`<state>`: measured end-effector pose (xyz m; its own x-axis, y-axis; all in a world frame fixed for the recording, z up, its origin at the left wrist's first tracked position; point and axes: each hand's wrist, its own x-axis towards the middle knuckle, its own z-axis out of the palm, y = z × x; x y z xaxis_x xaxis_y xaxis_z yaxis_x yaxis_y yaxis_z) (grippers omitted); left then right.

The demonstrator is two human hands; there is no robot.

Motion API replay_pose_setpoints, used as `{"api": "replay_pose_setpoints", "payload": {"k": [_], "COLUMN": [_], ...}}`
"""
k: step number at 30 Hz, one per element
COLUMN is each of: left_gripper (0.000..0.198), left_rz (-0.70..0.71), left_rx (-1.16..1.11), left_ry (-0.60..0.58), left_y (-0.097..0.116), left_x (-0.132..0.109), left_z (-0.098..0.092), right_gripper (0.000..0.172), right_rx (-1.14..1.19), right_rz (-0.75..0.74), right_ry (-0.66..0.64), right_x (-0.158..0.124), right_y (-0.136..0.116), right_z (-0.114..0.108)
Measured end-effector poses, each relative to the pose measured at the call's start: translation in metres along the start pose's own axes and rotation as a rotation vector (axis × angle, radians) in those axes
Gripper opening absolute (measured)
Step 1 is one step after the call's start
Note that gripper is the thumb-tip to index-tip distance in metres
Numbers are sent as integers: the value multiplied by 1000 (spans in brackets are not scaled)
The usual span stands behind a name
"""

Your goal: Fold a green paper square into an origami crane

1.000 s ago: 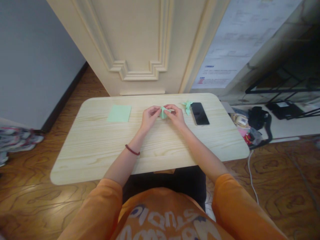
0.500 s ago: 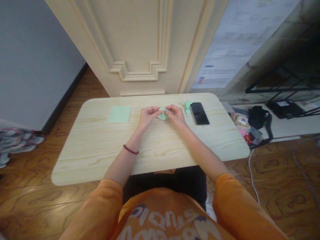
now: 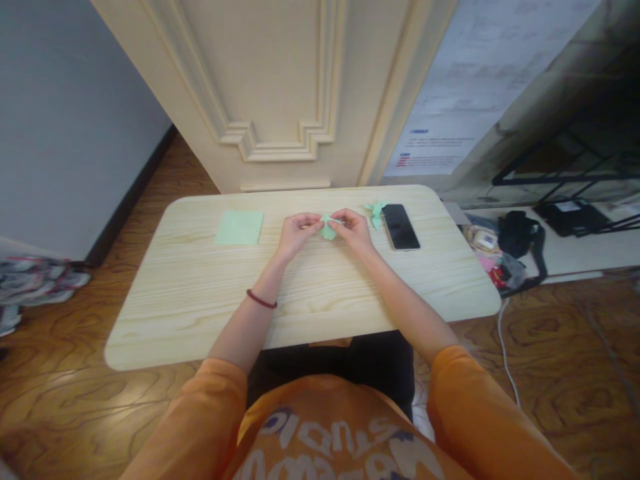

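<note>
Between my hands is a small folded piece of light green paper [image 3: 328, 231], held just above or on the table's far half; I cannot tell if it touches the wood. My left hand [image 3: 299, 233] pinches its left side with thumb and fingertips. On the other side, my right hand [image 3: 354, 231] grips the paper's right edge in the same way. The fingertips hide parts of the folds. A flat square of green paper [image 3: 240, 227] lies to the left of my left hand. Right of my right hand rests a folded green paper figure [image 3: 376, 213].
A dark-screened phone [image 3: 401, 227] lies beside the paper figure on the pale wooden table [image 3: 200, 300]. Behind the table's far edge stands a cream moulded panel [image 3: 280, 80]. Low at the right, a shelf [image 3: 575, 253] carries bags and a black device.
The folded paper's lower part has turned from pointed to more rounded and spread between my fingers. Both hands stay in nearly the same place.
</note>
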<state>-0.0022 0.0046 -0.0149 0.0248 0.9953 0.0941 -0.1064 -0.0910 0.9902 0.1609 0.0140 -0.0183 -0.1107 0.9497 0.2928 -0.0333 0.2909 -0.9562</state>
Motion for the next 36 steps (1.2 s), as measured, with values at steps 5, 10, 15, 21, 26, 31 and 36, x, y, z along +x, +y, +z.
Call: {"api": "replay_pose_setpoints", "payload": {"k": [5,10,15,21,26,31,36], "left_gripper": [36,33,31,46,40,46,36], "left_rz": [37,41,69,59,65,76,86], "left_rx": [60,53,41,10,24,27,72], "left_ry": [-3,-9,-14,8,56,59,10], "left_y": [0,3,6,12,10,14,16], "left_x": [1,0,-3,-7,-6,-8,-9], "left_z": [-1,0,3,8,8,8,7], "right_gripper": [31,24,21,25,31,33,27], "right_rx": [-97,-132,-142,-118,-146,-150,-119], "right_rz": [-15,-24,-44,-56,-72,-119,-129], "right_ry": [-1,-15,8,29,-7,-46,-62], "right_x": [0,-3,-3,-2,-3,-4,-5], "right_y": [-1,-5,-4,-2,-8,-10,-8], "right_z": [0,0,0,-1,-2,-2,-2]}}
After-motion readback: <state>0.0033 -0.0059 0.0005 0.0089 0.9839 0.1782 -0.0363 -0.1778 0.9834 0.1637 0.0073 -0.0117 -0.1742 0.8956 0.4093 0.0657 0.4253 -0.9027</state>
